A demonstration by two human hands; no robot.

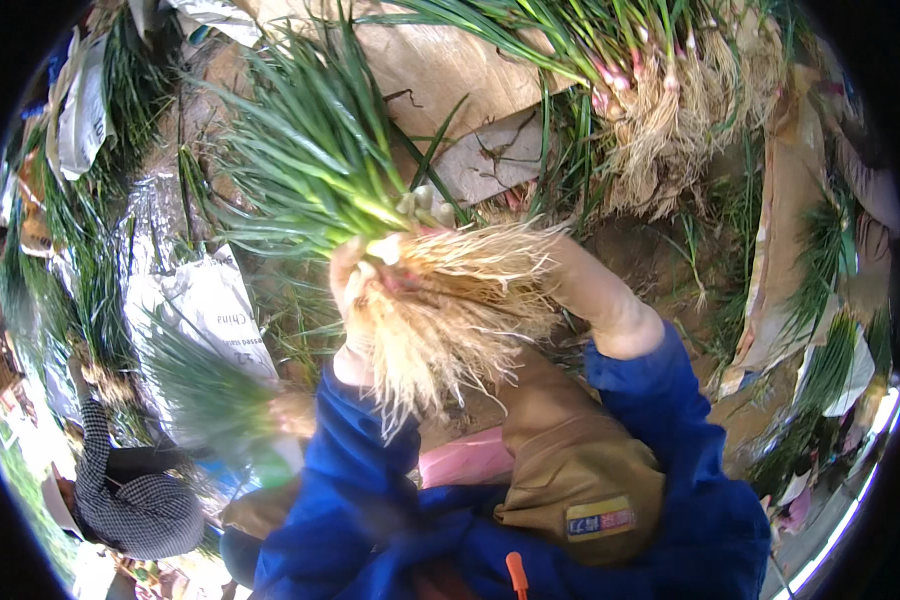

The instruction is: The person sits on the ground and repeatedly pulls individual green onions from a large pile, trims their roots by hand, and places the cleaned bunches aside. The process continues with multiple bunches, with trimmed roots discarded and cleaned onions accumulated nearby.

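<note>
A thick bunch of green onions (322, 172) is lifted in front of me, its long green leaves fanning to the upper left. Its pale, stringy roots (450, 300) spread right and downward over my hands. My left hand (350, 319) grips the bunch near the bulbs from the left side. From the right, my right hand (570, 274) reaches behind the roots, with pale fingertips showing above the bulbs; most of this hand is hidden, but it appears to hold the bunch too.
More rooted green onions (645, 97) lie on a cardboard sheet (450, 67) ahead. A printed white sack (210, 307) lies at left, beside a blurred bunch (202, 382). A person in a checked shirt (142, 510) crouches lower left. Cardboard (784, 225) runs along the right.
</note>
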